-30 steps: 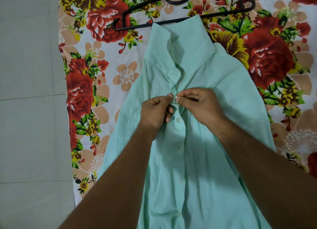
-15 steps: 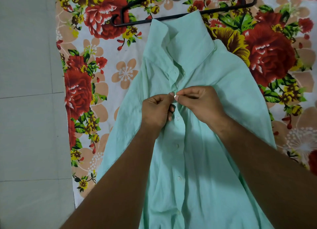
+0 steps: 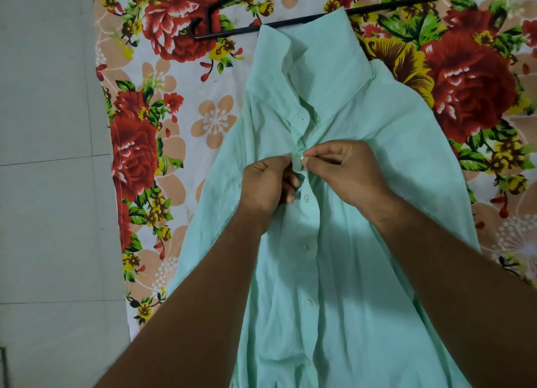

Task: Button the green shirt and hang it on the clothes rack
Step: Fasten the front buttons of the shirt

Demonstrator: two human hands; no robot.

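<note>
Both hands pinching the placket: left hand [image 3: 266,184] gripping soft, creased cloth, right hand [image 3: 345,172] nipping a small round button [image 3: 302,158]. I'm working the pale green shirt [image 3: 377,213], lying on a flowered sheet [image 3: 180,120], collar touching a thin black hanger [image 3: 290,24].

My bare forearms reaching forward and converging, left hand [image 3: 266,184] and right hand [image 3: 345,172] knuckles up, fingertips almost meeting, each pinching the green shirt [image 3: 363,271]

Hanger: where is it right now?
Head view, top centre: the black hanger lies on the floral sheet just beyond the green shirt. Its lower bar passes behind the collar and its hook is cut off by the frame's top edge.
</note>
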